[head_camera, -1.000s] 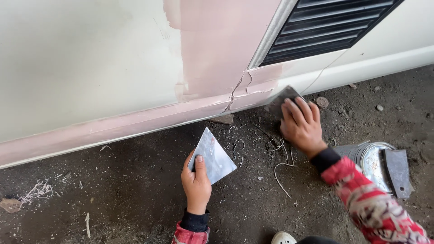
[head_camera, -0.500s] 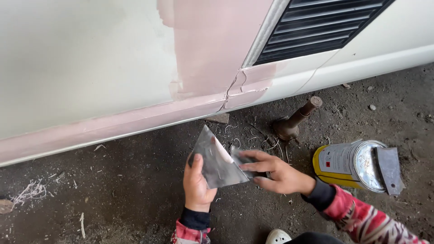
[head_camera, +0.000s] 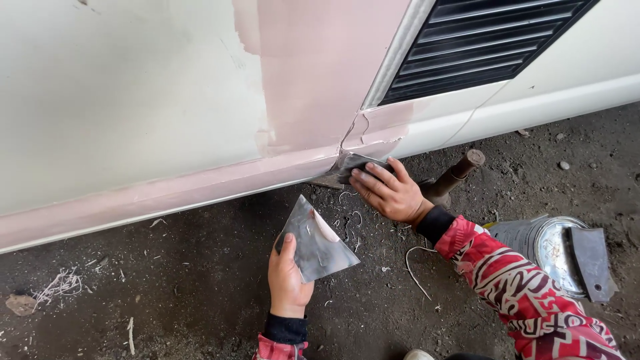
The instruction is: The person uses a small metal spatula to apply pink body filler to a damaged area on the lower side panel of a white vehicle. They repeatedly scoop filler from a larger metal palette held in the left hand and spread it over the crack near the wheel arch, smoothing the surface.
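My left hand (head_camera: 287, 277) holds a flat grey metal plate (head_camera: 317, 243) with a smear of pink filler on it, low over the dirt ground. My right hand (head_camera: 390, 190) presses a dark spreader blade (head_camera: 357, 165) against the lower edge of the white vehicle panel (head_camera: 120, 100), at a cracked spot where the pink filler band (head_camera: 200, 183) meets a wider pink patch (head_camera: 320, 73). Both sleeves are red with a white pattern.
A black louvred vent (head_camera: 487, 43) sits in the panel at upper right. An opened tin (head_camera: 553, 250) with another scraper (head_camera: 592, 263) across it lies at right. A wooden-handled tool (head_camera: 457, 175) lies behind my right wrist. Debris and a wire litter the ground.
My right hand left the metal plate, where it touched the filler, and moved up to the panel's lower edge with the spreader. My left hand stayed with the plate.
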